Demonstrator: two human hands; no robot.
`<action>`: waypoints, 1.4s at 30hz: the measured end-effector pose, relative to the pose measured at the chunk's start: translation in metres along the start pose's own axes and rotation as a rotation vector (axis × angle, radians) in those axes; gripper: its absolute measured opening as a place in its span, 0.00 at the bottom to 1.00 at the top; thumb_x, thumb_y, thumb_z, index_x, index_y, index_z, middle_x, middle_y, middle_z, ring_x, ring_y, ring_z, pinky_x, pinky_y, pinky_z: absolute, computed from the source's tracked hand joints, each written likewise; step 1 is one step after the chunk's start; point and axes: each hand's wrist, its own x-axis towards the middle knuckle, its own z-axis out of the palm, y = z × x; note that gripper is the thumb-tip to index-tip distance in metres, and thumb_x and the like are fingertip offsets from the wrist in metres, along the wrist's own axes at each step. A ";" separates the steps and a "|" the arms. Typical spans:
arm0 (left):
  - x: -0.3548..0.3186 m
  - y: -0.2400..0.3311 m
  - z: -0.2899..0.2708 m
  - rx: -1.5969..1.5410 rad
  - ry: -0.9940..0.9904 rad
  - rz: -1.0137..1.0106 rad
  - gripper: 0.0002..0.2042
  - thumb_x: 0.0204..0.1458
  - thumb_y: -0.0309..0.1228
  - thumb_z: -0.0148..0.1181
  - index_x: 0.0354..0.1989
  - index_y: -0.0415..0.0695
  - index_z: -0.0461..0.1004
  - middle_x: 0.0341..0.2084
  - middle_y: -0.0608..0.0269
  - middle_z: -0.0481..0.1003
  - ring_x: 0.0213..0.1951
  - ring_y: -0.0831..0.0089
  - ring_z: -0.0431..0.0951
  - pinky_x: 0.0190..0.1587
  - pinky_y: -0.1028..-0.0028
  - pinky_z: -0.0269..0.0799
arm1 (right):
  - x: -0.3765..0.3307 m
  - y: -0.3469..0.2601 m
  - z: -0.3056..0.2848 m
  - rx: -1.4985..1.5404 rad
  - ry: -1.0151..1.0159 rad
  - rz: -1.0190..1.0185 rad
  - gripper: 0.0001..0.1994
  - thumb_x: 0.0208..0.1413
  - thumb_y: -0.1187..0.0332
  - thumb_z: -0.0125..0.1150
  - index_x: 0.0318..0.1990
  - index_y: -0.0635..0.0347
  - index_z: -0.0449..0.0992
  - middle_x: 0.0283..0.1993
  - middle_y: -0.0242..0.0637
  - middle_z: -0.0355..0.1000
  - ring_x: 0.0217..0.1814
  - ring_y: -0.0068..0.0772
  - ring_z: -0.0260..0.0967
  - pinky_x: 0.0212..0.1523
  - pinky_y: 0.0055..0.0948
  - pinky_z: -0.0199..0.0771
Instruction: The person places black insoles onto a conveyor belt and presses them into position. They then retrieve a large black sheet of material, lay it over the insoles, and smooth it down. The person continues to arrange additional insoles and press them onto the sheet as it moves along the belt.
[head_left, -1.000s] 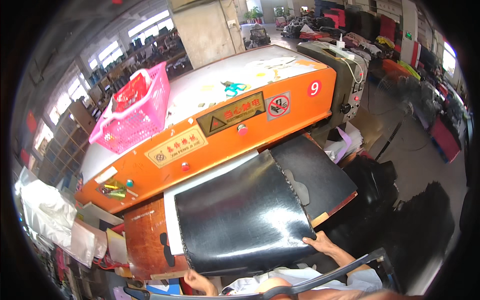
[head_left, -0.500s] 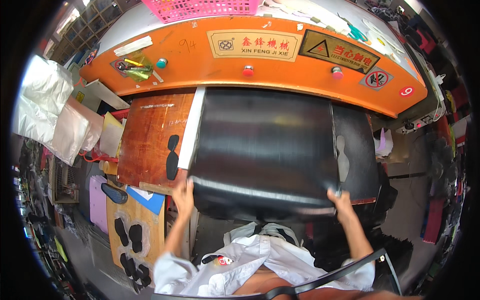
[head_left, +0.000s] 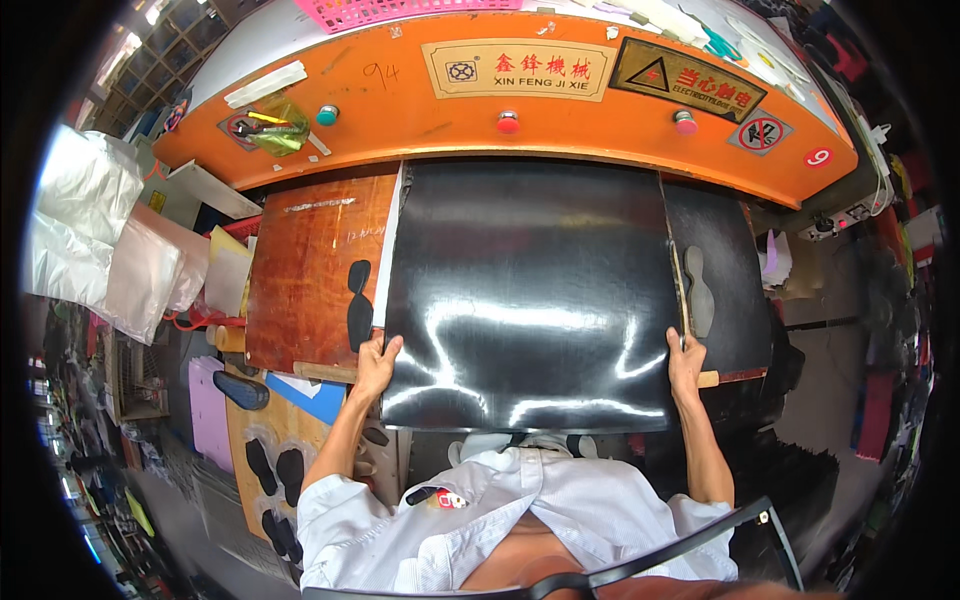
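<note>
Where both hands grip it, the black sheet (head_left: 530,290) gleams glossy.

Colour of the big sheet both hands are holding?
Glossy black sheet, with white glare streaks; left hand and right hand grip its near corners. Best seen in the head view.

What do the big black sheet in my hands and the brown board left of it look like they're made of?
Black sheet: probably glossy synthetic leather or rubber; it shows bright streaked reflections and sags slightly at its near edge. Brown board: likely varnished wood or laminate, reddish-brown and scuffed.
</note>
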 end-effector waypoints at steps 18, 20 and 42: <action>0.036 0.020 0.052 -0.869 0.069 -0.246 0.16 0.61 0.36 0.72 0.33 0.42 0.70 0.38 0.56 0.78 0.44 0.64 0.82 0.62 0.51 0.78 | -0.014 -0.114 0.144 -0.405 -0.370 -0.868 0.29 0.52 0.52 0.77 0.56 0.61 0.80 0.67 0.44 0.73 0.71 0.51 0.66 0.71 0.48 0.66; 0.025 0.031 0.084 -0.818 0.098 -0.197 0.20 0.59 0.36 0.74 0.29 0.47 0.63 0.30 0.63 0.72 0.39 0.65 0.83 0.54 0.57 0.84 | -0.023 -0.128 0.169 -0.382 -0.542 -0.916 0.30 0.54 0.51 0.75 0.57 0.62 0.79 0.68 0.44 0.72 0.73 0.50 0.64 0.71 0.49 0.65; 0.025 0.040 0.151 -0.595 -0.199 -0.075 0.25 0.67 0.44 0.64 0.40 0.26 0.81 0.33 0.47 0.85 0.33 0.66 0.88 0.35 0.75 0.84 | -0.042 -0.118 0.193 -0.289 -0.439 -1.162 0.13 0.56 0.71 0.69 0.48 0.65 0.83 0.55 0.40 0.80 0.57 0.43 0.75 0.53 0.41 0.76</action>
